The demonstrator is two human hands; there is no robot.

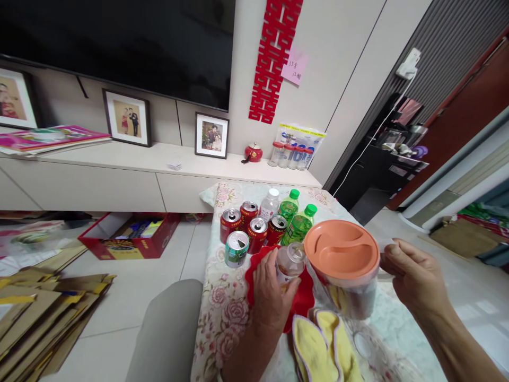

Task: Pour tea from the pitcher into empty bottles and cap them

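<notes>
My left hand (270, 294) is wrapped round a small clear open bottle (290, 262) held over a red scalloped plate (302, 302) on the table. My right hand (411, 278) grips the handle of a clear pitcher with an orange lid (342, 252), held just right of the bottle. The pitcher's lower body shows reddish and yellow contents through the wall. A yellow cloth (322, 347) lies below both hands on the flowered tablecloth (222, 313).
Several red cans (254, 223), a green can (236, 248), a clear bottle (270, 204) and two green bottles (298, 220) stand behind the plate. A grey chair back (169, 329) is at the table's left. Flattened cardboard (35, 313) and a red box (131, 236) lie on the floor.
</notes>
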